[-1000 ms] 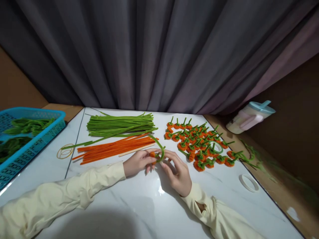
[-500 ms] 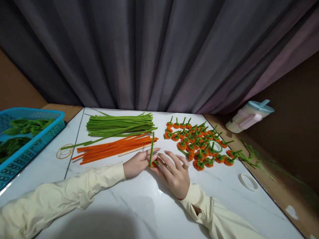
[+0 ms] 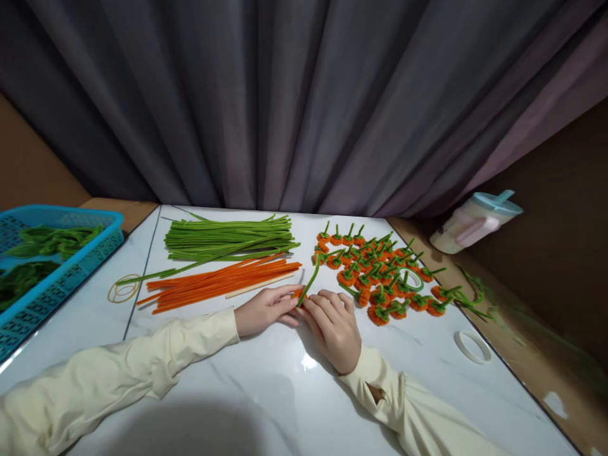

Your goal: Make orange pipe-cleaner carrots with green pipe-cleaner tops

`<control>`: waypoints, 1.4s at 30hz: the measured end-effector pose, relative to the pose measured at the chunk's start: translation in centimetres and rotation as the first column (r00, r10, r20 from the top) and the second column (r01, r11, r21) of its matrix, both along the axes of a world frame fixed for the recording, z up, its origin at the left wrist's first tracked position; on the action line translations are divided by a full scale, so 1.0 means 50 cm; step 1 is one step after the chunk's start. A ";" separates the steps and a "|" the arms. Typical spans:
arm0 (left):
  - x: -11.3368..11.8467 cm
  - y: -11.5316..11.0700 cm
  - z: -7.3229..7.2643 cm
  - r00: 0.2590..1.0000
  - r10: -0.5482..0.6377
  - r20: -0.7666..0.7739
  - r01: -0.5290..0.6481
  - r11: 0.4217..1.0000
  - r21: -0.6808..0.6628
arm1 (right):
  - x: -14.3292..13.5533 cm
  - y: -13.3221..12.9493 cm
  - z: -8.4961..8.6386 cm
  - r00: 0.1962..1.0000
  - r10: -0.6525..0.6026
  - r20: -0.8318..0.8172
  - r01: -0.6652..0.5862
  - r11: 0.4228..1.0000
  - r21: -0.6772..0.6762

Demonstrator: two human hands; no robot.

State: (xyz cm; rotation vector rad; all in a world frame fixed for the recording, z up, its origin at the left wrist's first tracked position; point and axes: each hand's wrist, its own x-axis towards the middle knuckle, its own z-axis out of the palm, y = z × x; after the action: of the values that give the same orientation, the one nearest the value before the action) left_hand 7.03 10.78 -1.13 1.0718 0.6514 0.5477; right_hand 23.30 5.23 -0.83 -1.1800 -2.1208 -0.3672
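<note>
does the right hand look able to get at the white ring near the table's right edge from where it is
Probably yes: nothing stands between the right hand and the white ring, though its fingers are busy at the small orange piece.

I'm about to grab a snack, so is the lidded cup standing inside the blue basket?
No, the lidded cup is at the far right, across the table from the blue basket.

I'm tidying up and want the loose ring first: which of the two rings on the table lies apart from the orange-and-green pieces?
The plain white one, nearer the right edge; the other sits among the pieces.
</note>
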 end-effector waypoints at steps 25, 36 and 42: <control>0.000 -0.010 -0.004 0.996 0.021 -0.082 -0.005 0.980 0.197 | -0.010 -0.002 0.012 0.984 0.006 -0.176 -0.043 0.978 -0.207; -0.005 -0.016 -0.007 0.974 0.072 -0.215 0.041 0.877 0.479 | -0.014 0.006 0.009 0.919 -0.086 -0.384 -0.072 0.922 -0.379; -0.005 -0.011 -0.014 0.976 0.060 -0.210 0.026 0.923 0.385 | -0.006 0.013 0.007 0.895 -0.083 -0.438 -0.124 0.898 -0.423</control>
State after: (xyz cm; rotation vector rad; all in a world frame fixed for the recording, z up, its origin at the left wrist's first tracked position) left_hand 6.80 10.23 -1.83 1.5153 0.7635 0.5932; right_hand 22.99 5.90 -0.50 -1.3339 -1.8431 0.3981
